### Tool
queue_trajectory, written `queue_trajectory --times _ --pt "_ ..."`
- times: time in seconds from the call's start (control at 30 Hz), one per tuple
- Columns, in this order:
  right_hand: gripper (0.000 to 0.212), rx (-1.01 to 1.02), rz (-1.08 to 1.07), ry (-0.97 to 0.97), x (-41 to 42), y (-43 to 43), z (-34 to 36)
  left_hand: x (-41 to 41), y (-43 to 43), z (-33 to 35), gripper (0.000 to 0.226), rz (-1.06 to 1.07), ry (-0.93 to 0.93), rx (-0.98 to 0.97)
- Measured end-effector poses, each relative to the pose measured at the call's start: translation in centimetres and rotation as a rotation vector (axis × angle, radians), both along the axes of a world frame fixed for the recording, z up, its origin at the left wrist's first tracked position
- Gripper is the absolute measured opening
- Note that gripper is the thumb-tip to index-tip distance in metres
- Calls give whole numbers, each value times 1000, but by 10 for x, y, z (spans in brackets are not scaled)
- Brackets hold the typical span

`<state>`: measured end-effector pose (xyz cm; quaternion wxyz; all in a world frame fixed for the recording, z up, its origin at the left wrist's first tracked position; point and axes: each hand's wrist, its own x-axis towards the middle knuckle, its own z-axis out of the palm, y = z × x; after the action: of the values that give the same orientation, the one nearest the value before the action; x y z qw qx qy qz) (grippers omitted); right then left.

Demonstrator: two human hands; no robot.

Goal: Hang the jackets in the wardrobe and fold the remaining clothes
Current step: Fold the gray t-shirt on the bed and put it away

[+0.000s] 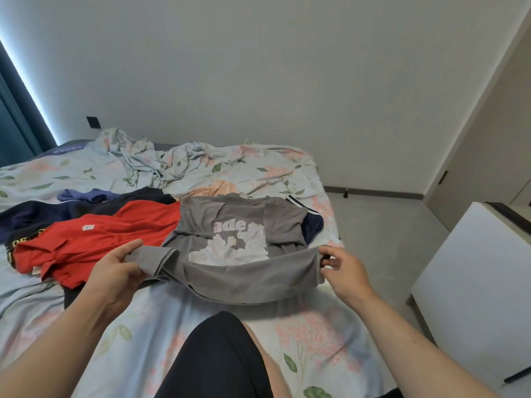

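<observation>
Soft grey T-shirt (241,242), hem pinched by left hand (120,268) and, seemingly, right hand (344,271) fingers.

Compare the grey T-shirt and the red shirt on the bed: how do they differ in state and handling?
The grey T-shirt lies spread with its sleeves folded in; the red shirt lies crumpled and unfolded. The left hand and right hand each pinch the grey T-shirt's near hem and lift it; neither hand touches the red shirt. The grey T-shirt shows a pale print; the red shirt shows only a small tag. Both rest on the floral bedsheet.
</observation>
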<state>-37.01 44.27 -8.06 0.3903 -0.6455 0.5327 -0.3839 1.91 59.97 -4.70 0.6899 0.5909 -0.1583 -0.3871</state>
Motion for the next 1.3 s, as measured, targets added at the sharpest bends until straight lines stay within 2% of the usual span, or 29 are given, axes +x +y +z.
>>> queue_trajectory --times 0.1,0.3,0.4,0.5,0.67,0.77,0.83,1.0,1.13,1.3 --pt "38 -174 -56 183 2 -8 1 5 -6 -8 60 6 -75 7" --pt "26 -286 -7 252 7 -23 1 10 -15 -16 15 -50 -255 26" --pt "22 -329 -41 204 15 -32 5 13 -24 -12 19 50 -545 128" --pt "26 -243 -85 73 27 -41 15 16 -33 -3 27 118 -739 162" --pt "39 28 -89 -164 42 -54 35 27 -43 10 24 188 -562 99" --pt "22 191 -27 -417 36 -53 49 31 -33 19 16 153 -537 58" --pt "16 217 14 -489 27 -50 59 33 -24 27 13 125 -491 10" --pt "17 126 -89 -497 1 -30 85 29 -3 57 19 141 -438 -102" --pt "14 162 -88 -492 -18 -3 110 25 17 77 17 108 -400 -129" --pt "16 245 -25 -352 -41 35 141 20 48 90 20 32 -426 -147"
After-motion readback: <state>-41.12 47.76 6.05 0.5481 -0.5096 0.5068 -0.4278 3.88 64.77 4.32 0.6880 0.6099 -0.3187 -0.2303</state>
